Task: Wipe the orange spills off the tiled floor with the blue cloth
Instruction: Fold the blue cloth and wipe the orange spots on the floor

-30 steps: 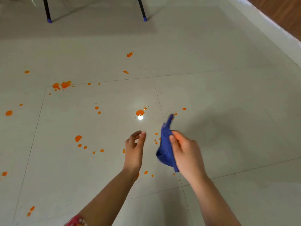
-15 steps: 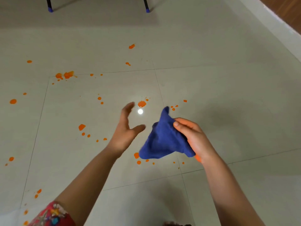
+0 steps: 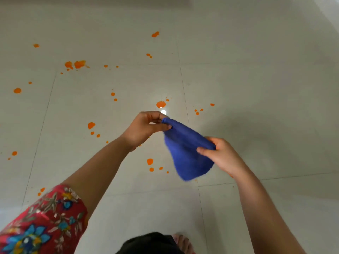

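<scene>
A: Where do we have the blue cloth [image 3: 185, 151] at this moment?

B: We hold it up in the air between both hands, above the tiled floor [image 3: 256, 88]. Our left hand [image 3: 145, 128] pinches its upper corner between thumb and fingertips, and our right hand [image 3: 220, 154] is closed around its lower right edge, thumb across the front of the fabric. The rest of the cloth hangs down in a loose rounded fold between them.

A: So neither hand is free?

B: No, both grip the cloth; the left with a narrow pinch, the right with a fuller clasp.

A: And the orange spills [image 3: 75, 64]?

B: We see them scattered over the floor, mostly on the left and middle. The largest pair of blots lies far left near a grout line. A round blot [image 3: 161, 104] sits just beyond our left hand, beside a bright glare spot [image 3: 163, 112]. A few small drops [image 3: 199, 110] lie to the right of that, across the grout line. More drops [image 3: 150, 162] lie on the floor below the cloth, between our forearms. The cloth touches none of them.

A: What else do we see of ourselves?

B: A red flowered sleeve [image 3: 45, 222] on our left arm at the lower left, and a bare foot [image 3: 181, 242] at the bottom edge, next to a dark shape we cannot make out.
</scene>
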The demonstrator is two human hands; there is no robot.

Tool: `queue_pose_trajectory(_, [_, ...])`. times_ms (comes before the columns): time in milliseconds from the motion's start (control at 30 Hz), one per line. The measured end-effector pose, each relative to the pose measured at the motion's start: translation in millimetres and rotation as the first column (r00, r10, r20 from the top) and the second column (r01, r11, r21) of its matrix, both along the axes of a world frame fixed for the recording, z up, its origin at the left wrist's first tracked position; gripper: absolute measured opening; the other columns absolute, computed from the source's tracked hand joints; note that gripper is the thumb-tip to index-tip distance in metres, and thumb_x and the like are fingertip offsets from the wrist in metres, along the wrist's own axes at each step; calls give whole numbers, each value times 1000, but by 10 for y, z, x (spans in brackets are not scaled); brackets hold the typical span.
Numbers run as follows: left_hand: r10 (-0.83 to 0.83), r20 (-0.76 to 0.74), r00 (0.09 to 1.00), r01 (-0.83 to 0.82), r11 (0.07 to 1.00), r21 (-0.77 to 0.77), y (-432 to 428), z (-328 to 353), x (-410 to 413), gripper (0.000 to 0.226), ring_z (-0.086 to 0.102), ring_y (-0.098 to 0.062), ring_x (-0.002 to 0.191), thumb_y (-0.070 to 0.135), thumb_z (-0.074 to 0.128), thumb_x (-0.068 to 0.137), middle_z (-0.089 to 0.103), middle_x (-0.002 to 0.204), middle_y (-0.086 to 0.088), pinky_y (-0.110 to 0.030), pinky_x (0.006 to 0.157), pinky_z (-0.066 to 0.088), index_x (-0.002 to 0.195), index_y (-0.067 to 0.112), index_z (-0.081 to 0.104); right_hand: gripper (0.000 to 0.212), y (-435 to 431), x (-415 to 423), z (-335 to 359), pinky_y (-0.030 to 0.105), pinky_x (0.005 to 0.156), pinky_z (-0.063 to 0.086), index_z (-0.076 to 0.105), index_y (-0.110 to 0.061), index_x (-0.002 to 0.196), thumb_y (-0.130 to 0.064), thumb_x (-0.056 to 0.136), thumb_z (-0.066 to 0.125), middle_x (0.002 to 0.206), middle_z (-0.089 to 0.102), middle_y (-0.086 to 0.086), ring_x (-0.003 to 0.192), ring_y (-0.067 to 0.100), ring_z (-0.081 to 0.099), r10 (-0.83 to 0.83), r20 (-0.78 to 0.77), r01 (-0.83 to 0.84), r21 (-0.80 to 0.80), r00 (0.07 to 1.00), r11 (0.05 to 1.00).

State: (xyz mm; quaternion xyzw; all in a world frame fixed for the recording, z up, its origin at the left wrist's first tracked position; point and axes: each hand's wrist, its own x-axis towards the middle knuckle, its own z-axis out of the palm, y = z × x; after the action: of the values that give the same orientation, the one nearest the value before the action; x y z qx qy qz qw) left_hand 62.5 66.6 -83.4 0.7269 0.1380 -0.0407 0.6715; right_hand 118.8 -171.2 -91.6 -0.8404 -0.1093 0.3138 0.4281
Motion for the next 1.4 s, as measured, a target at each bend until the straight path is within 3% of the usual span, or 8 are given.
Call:
queue_pose_trajectory(300, [-244,206,948,188,948,255,-748,-640,-63,14,68,-12,87,-2,70,78,72,90,-1,-37,88,52,88,9,72,43,-828,-214,-401,36,72,51,71,-19,106,-2,71,53,98,73,-3,83,23,66,171,679,-9,-236,714,972])
queue_pose_trajectory(433, [-607,-79,791,582,706,403,-1040,-1236,-480,35,60,-5,109,14,68,81,68,115,14,-31,98,44,112,28,68,60,-1278,-632,-980,46,110,27,47,-31,138,-27,80,65,147,45,-2,139,23,37,514,68,-297,-748,855,593])
queue_pose_trajectory(500, [-667,-117,736,637,623,455,-1151,-1391,-614,41,52,-6,121,18,64,84,61,127,16,-30,102,40,123,32,61,71,-1279,-835,-1198,41,113,25,39,-28,144,-49,81,63,153,36,-1,143,21,28,341,-43,-274,-694,939,666])
queue_pose_trajectory(567, [-579,-85,811,534,673,512,-1211,-1445,-615,43,50,-10,123,20,59,87,57,132,15,-33,104,40,128,34,55,63,-1035,-882,-1364,41,112,29,41,-21,144,-49,89,53,155,33,4,143,26,31,-31,231,145,-495,972,857])
queue_pose_trajectory(633, [-458,-86,885,419,703,575,-1250,-1469,-558,49,43,-12,131,22,56,91,46,143,13,-30,111,33,137,33,45,66,-715,-781,-1579,53,114,19,24,-28,151,-57,94,39,163,9,5,148,34,12,-152,348,333,-549,925,766])
queue_pose_trajectory(933, [-464,-275,842,486,430,761,-1267,-1732,-721,65,-5,-10,147,34,40,99,-1,161,8,-26,114,-8,152,25,5,61,-1154,-1378,-2132,57,112,30,9,-24,154,-38,96,24,161,10,2,148,24,9,-62,387,311,-627,920,714])
queue_pose_trajectory(1100, [-347,-242,906,394,482,783,-990,-1776,-803,70,-5,-10,147,36,46,96,-1,160,8,-28,117,-4,152,26,5,73,-924,-696,-2163,61,115,16,7,-28,154,-64,91,13,162,7,12,148,38,7,-228,442,486,-656,868,578])
queue_pose_trajectory(1400, [-1,-249,969,208,555,805,-284,-1919,-960,75,-2,-13,147,46,42,95,-2,160,8,-37,120,7,153,22,2,62,-753,-1342,-2212,52,113,23,20,-17,153,-42,97,27,160,16,7,146,29,23,209,478,178,-643,853,745])
